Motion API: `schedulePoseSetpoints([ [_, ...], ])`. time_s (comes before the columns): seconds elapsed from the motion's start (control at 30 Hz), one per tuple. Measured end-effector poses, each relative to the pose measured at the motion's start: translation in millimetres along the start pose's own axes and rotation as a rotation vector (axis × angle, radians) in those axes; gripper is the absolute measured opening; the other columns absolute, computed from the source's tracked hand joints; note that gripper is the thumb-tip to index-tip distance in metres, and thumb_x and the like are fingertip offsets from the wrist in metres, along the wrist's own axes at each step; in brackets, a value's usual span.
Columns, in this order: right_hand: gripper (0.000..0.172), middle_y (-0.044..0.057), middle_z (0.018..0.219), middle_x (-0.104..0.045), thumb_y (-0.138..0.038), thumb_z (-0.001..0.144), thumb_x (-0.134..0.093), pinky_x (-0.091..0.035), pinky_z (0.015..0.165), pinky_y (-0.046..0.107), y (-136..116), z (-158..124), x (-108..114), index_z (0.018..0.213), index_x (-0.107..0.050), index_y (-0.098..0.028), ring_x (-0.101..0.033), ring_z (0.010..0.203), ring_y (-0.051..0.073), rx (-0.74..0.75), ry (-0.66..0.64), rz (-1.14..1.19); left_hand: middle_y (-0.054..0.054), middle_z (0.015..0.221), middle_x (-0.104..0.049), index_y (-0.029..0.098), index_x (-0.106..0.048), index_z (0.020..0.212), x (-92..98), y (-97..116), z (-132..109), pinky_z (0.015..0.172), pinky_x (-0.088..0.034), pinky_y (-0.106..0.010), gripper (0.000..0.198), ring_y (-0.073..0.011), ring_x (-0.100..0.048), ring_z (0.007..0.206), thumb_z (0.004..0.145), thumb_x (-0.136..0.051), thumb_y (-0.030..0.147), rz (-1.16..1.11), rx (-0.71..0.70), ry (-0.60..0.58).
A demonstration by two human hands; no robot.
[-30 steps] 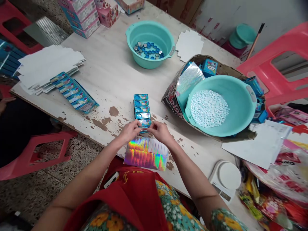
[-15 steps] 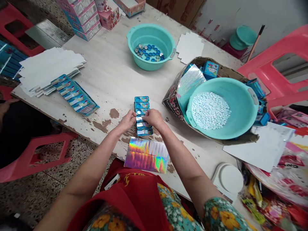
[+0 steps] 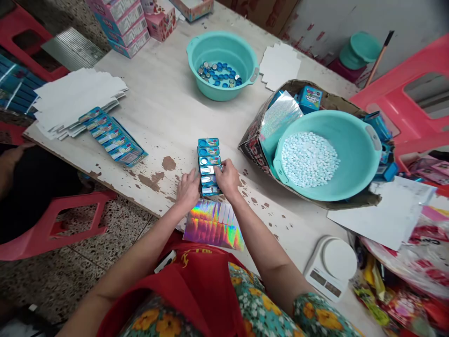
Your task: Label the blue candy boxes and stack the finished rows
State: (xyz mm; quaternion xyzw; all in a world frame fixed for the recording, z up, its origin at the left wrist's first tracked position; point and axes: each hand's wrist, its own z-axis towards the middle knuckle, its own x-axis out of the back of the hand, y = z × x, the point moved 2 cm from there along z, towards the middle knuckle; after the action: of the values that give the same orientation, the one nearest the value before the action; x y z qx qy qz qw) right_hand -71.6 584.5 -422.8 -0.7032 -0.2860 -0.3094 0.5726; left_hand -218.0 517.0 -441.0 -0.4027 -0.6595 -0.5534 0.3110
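Observation:
Several small blue tins (image 3: 209,151) stand in a column on the table, the nearer ones with shiny strips across them. My left hand (image 3: 188,188) rests at the left side of the column, fingers loosely apart and holding nothing. At the right edge, my right hand (image 3: 227,178) touches a tin in the nearer half with thumb and fingertips close together; anything between them is too small to make out. Just below the column lies a rainbow-coloured holographic sheet (image 3: 213,229) with pale strip-shaped gaps at its upper right.
A teal basin (image 3: 222,42) holds blue and silver discs. Another basin (image 3: 354,159) with white tablets sits on a carton (image 3: 254,145). White cards (image 3: 80,96) and packed tins (image 3: 114,138) lie left. A scale (image 3: 326,267) stands right. A person's hand (image 3: 10,164) shows far left.
My left hand has drawn back from the tins, down and left, and its fingers have loosened. My right hand has moved slightly right and down to the column's edge.

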Motion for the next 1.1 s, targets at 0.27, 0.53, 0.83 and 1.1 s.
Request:
schedulePoseSetpoints([
  [0.27, 0.034, 0.007, 0.095, -0.053, -0.044, 0.074, -0.062, -0.043, 0.075, 0.034, 88, -85, 10, 0.098, -0.055, -0.022, -0.051, 0.091, 0.023, 0.156, -0.095, -0.060, -0.008, 0.101, -0.059, 0.021, -0.060, 0.106, -31.1, 2, -55, 0.083, -0.037, -0.038, 0.027, -0.0249, -0.048, 0.098, 0.087, -0.044, 0.032, 0.179, -0.172, -0.174],
  [0.53, 0.044, 0.010, 0.106, -0.049, -0.035, 0.065, -0.074, -0.044, 0.082, 0.043, 117, -126, -12, 0.102, -0.052, -0.022, -0.047, 0.099, 0.029, 0.205, -0.207, -0.231, -0.010, 0.108, -0.058, 0.021, -0.058, 0.101, -58.5, 35, -57, 0.083, -0.033, -0.041, 0.019, -0.0273, -0.045, 0.104, 0.086, -0.047, 0.026, 0.238, -0.205, -0.169],
  [0.83, 0.051, 0.012, 0.136, -0.041, -0.035, 0.087, -0.048, -0.037, 0.091, 0.047, 113, -153, -26, 0.135, -0.036, -0.026, -0.040, 0.118, 0.031, 0.354, -0.274, -0.364, -0.008, 0.087, -0.067, 0.019, -0.061, 0.086, -62.2, 31, -47, 0.079, -0.030, -0.039, 0.024, -0.0227, -0.058, 0.085, 0.089, -0.039, 0.028, 0.149, -0.155, -0.236],
  [1.1, 0.021, 0.010, 0.107, -0.063, -0.028, 0.089, -0.043, -0.042, 0.085, 0.039, 104, -157, -6, 0.098, -0.061, -0.023, -0.054, 0.102, 0.024, 0.399, -0.306, -0.197, -0.009, 0.087, -0.067, 0.019, -0.062, 0.086, -63.7, 28, -44, 0.080, -0.032, -0.039, 0.026, -0.0231, -0.057, 0.086, 0.089, -0.038, 0.027, 0.151, -0.117, -0.231],
])
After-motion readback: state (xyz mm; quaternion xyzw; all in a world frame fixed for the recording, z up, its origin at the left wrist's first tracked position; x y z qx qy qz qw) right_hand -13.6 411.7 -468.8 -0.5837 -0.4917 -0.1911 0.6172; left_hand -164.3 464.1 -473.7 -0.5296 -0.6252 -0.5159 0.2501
